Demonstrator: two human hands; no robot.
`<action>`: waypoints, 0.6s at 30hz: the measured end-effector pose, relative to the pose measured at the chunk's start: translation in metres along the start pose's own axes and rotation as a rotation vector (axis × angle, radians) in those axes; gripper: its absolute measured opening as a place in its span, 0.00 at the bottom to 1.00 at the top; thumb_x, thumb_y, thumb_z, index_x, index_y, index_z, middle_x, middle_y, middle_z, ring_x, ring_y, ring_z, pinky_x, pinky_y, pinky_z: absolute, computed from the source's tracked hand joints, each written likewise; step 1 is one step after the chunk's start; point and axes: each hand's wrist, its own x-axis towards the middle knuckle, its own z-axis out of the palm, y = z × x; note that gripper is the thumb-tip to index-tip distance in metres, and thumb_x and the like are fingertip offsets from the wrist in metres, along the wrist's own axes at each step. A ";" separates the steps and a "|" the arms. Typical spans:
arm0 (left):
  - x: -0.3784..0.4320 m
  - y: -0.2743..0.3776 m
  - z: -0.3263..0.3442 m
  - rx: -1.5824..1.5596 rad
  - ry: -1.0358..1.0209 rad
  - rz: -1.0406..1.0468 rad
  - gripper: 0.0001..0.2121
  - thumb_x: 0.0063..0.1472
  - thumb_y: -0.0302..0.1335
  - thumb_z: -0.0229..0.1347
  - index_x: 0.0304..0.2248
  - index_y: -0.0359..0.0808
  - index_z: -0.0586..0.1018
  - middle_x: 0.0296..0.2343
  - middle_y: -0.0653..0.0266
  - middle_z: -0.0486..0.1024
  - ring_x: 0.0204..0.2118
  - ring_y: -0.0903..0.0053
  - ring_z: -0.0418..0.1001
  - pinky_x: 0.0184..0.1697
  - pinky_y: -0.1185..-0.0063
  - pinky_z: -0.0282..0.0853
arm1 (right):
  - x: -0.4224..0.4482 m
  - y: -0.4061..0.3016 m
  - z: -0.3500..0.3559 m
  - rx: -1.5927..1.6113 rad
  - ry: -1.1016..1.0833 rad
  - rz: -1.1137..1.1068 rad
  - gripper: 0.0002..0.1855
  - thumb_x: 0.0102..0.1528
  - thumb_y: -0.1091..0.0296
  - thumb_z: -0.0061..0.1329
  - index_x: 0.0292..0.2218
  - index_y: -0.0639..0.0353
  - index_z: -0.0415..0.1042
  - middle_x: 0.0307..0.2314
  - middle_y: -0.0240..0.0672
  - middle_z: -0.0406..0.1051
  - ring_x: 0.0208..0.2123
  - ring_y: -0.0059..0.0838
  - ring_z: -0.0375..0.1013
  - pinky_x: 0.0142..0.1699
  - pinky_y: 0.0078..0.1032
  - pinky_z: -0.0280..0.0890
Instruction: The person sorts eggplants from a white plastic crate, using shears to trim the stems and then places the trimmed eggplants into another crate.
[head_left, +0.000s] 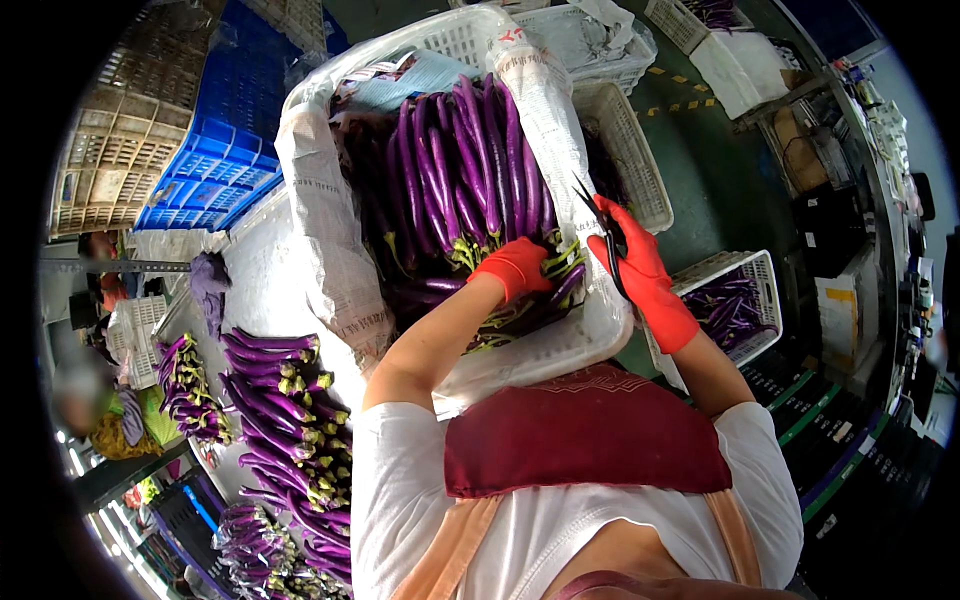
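Observation:
Long purple eggplants (450, 165) lie side by side in a white plastic crate (517, 360) before me, their green stems towards my body. Newspaper (322, 225) lines the crate and folds over its left and right rims. My left hand (517, 268), in a red glove, reaches into the crate and touches the eggplants at their stem ends. Its fingertips are hidden, so its grip is unclear. Over the crate's right rim, my right hand (645, 277), also red-gloved, holds black-handled scissors (613, 244) with the narrow blades pointing up and left.
Rows of eggplants (277, 405) cover part of the white table (262, 285) at left. Blue crates (225, 120) are stacked behind it. Another crate of eggplants (727, 307) stands at right, beside black crates (847, 450). A person (131, 420) is at the far left.

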 end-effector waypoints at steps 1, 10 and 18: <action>-0.001 0.000 0.002 -0.019 0.019 0.032 0.27 0.43 0.42 0.62 0.40 0.33 0.76 0.35 0.45 0.73 0.41 0.54 0.70 0.46 0.68 0.66 | 0.000 -0.003 -0.001 -0.011 -0.007 0.008 0.29 0.51 0.73 0.53 0.54 0.60 0.63 0.47 0.37 0.69 0.50 0.26 0.66 0.54 0.24 0.59; -0.080 -0.001 -0.109 -1.011 0.201 0.030 0.17 0.49 0.21 0.62 0.40 0.33 0.76 0.34 0.66 0.77 0.35 0.78 0.75 0.42 0.79 0.70 | -0.001 0.004 0.002 0.024 0.009 -0.033 0.29 0.51 0.74 0.53 0.54 0.61 0.62 0.48 0.37 0.68 0.51 0.25 0.65 0.55 0.23 0.58; -0.171 0.064 -0.298 -0.796 0.912 0.436 0.12 0.51 0.21 0.59 0.37 0.35 0.77 0.34 0.62 0.77 0.37 0.76 0.74 0.44 0.77 0.67 | -0.002 0.001 0.001 -0.013 0.018 -0.041 0.29 0.51 0.73 0.54 0.54 0.60 0.62 0.48 0.37 0.68 0.51 0.27 0.66 0.55 0.24 0.58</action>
